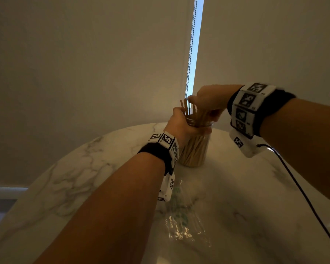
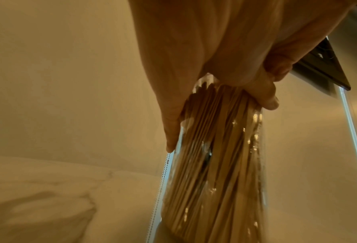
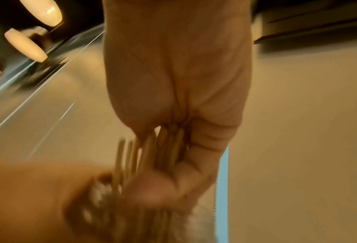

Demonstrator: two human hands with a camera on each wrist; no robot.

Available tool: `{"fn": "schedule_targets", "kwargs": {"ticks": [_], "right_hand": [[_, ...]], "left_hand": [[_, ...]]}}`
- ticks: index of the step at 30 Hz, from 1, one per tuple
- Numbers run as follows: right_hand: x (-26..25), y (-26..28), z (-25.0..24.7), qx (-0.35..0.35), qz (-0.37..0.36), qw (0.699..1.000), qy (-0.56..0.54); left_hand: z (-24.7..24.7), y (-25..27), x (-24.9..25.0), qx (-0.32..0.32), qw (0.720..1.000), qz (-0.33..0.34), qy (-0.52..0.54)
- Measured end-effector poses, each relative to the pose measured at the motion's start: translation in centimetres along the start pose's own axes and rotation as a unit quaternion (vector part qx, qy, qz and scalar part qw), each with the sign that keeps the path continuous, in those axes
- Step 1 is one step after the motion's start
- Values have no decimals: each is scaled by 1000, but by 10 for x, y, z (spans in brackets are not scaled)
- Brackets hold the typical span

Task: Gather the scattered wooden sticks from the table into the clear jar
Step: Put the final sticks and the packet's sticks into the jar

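A clear jar (image 1: 195, 149) packed with wooden sticks (image 1: 193, 155) stands upright near the far edge of the marble table (image 1: 84, 168). My left hand (image 1: 181, 124) grips the jar around its neck, fingers wrapped round the glass (image 2: 215, 164). Above the mouth, my right hand (image 1: 208, 101) pinches a bundle of sticks (image 3: 165, 144) whose lower ends reach down into the jar. Stick tips (image 1: 185, 106) poke up between both hands. The right wrist view is blurred by motion.
A crinkled clear plastic wrapper (image 1: 181, 225) lies on the table in front of the jar. A black cable (image 1: 301, 187) runs across the table's right side. A bead chain (image 1: 191, 54) hangs by the bright window gap behind the jar.
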State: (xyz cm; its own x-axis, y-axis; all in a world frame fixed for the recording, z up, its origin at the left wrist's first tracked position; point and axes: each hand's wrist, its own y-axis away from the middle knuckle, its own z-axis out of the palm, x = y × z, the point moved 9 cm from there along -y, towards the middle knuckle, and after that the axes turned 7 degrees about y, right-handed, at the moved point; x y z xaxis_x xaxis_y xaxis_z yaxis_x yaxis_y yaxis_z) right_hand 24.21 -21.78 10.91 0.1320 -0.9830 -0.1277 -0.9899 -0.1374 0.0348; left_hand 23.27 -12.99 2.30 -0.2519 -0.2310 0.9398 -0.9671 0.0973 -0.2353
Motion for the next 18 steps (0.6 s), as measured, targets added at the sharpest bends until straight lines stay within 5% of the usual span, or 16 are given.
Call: {"fn": "schedule_targets", "kwargs": {"ticks": [3,5,8,11,15,18], "right_hand": [[0,3,10,-113,5,980,-165],[-2,5,6,-125,-29,975,-183],[7,-1,-10,-1,-47,999,-28],[3,-1,-8,71,-67,989,113],[-6,0,5,50,-104,982,147],[-2,3,-12,120,-118,985,45]], "left_hand": [[-1,0,0,2,1000,-6,-2],[-2,0,0,1,1000,-4,-11],[-2,0,0,3,1000,3,-13],[-1,-1,0,7,1000,9,-4],[0,-3,-2,4,1000,7,-4],[1,-5,-4,3,1000,13,4]]}}
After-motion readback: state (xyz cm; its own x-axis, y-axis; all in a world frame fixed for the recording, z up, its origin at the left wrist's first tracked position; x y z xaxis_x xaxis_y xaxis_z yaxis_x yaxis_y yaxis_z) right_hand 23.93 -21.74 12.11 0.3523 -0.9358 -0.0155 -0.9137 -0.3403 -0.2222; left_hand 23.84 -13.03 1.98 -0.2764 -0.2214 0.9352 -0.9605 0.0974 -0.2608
